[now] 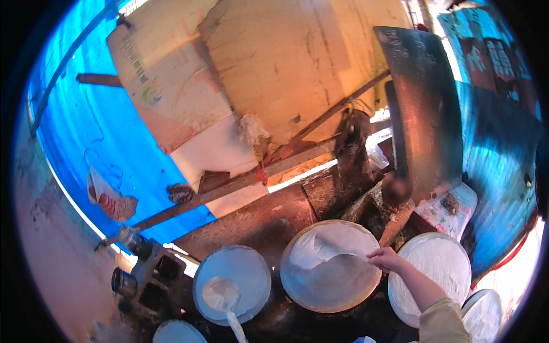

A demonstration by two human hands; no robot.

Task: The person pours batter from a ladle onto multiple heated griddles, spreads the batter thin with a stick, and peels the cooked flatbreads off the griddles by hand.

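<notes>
My right hand (386, 259) reaches in from the lower right, fingers pinched together at the right rim of a round pan (337, 288). Between the fingertips is the edge of a thin white crepe-like sheet (337, 244). Its far part covers the back of the pan, and a curved edge leaves the greyish near part bare. Just right of my hand lies a second round pan with a white, rough-looking layer (432, 277), partly hidden behind my forearm. My left hand does not show.
To the left, a ladle (222, 294) with a pale handle rests in a bluish round vessel (254, 274). More round pans (178, 332) appear at the lower edge. Dark metal cups (123, 281) stand at the left. A tall dark metal sheet (420, 108) rises behind the pans.
</notes>
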